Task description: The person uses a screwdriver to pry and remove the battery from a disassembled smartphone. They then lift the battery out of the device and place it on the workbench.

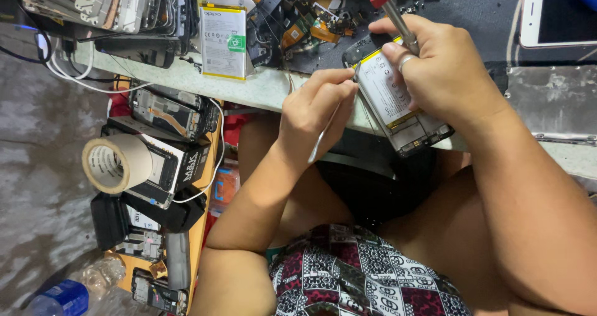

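An opened phone (398, 114) with its back off shows a white and yellow battery (382, 92); it rests tilted at the edge of the workbench (249, 86). My right hand (444, 70) grips the phone's upper part and also holds a screwdriver (393, 14) with a red cap and metal shaft, pointing up and away. My left hand (314, 114) pinches thin metal tweezers (320, 143), with its fingertips touching the left edge of the battery.
A loose battery (222, 41) lies on the bench beside phone parts and flex cables (298, 24). A white phone (556, 11) sits at top right. A side shelf holds a tape roll (115, 162), boxes and dismantled phones (171, 111). A plastic bottle (59, 297) lies on the floor.
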